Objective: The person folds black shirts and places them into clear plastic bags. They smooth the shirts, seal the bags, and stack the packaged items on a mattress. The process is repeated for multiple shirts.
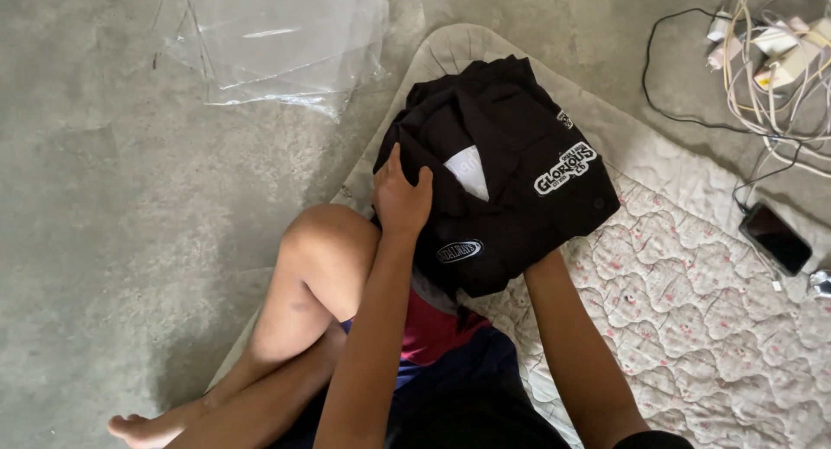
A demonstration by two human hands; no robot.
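Observation:
A folded black shirt (511,146) with white patches and a white neck label lies over my lap and a quilted mat (692,302). My left hand (401,196) presses flat on the shirt's left side, fingers spread over the fabric near the collar. My right hand is hidden under the shirt's lower right edge; only the forearm (571,345) shows, so it seems to hold the shirt from below.
A clear plastic bag (277,42) lies on the grey concrete floor at the upper left. A tangle of white cables and chargers (779,51) sits at the upper right, with a dark phone (775,237) plugged in on the mat's edge. My bent knee (320,241) is left of the shirt.

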